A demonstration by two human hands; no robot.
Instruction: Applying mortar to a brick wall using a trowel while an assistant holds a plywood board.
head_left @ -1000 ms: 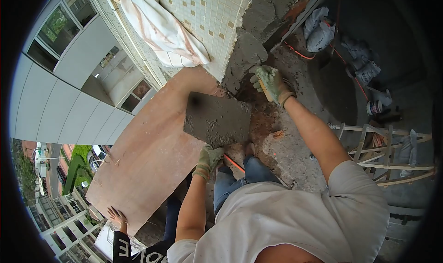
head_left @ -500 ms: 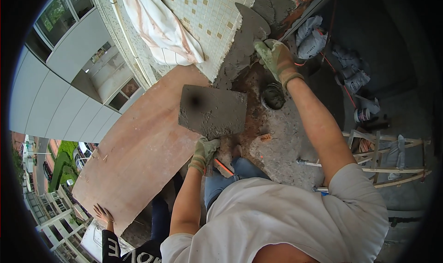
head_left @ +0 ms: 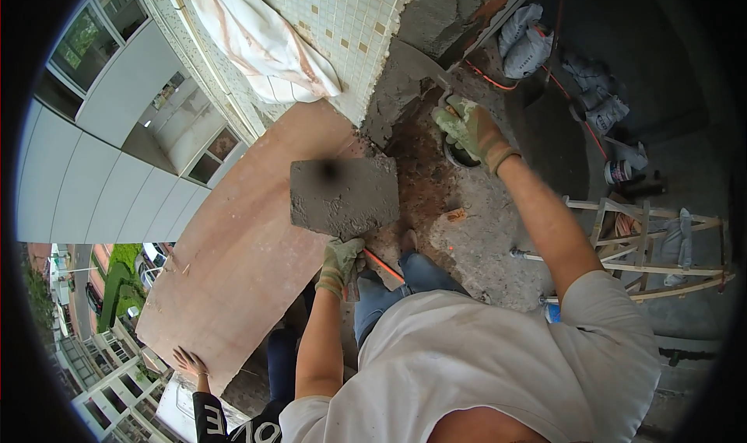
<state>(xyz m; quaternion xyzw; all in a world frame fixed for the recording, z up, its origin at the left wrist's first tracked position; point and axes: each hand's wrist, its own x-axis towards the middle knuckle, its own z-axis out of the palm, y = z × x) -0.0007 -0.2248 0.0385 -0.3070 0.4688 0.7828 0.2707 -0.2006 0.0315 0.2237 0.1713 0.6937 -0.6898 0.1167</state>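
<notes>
My left hand, in a green work glove, is closed around the handle of a mortar hawk. The hawk's rectangular board is coated in wet grey mortar. My gloved right hand grips a trowel, its handle mostly hidden in the fingers. The trowel's blade lies at the wet mortar on the broken end of the tiled wall. Partly covered by my right hand is a dark bucket on the ground.
A large brown board slopes along the left, and another person's hand rests on its lower end. White cloth hangs over the wall. At right are sacks, an orange cord and a wooden ladder-like frame.
My right hand has drawn back toward me with the trowel, uncovering its metal neck and more of the mortar. The view has shifted slightly; my left hand keeps hold of the hawk.
</notes>
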